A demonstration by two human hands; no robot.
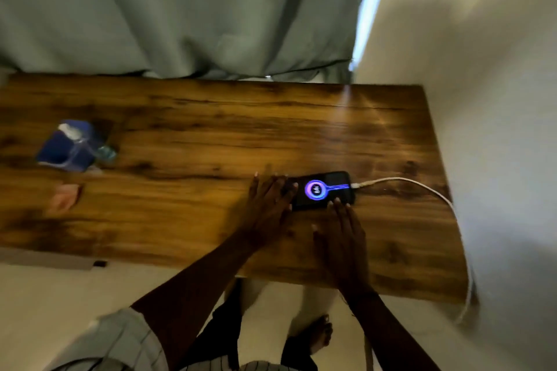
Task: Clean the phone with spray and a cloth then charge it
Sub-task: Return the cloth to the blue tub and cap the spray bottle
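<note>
Phone on the desk, cable plugged in at its 3 o'clock end

On the desk [211, 129], the phone [324, 190] lies toward 3 o'clock; the cable [422, 187] runs off that edge. The bottle [75, 146] and cloth [63, 197] sit well apart at 9 o'clock.

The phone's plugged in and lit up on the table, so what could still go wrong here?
The white cable loops off the table's right edge and hangs toward the floor; a foot or arm could snag it and drag the phone off. Both hands, left hand and right hand, rest flat at the phone, so pulling away carelessly might nudge it or loosen the plug.
</note>
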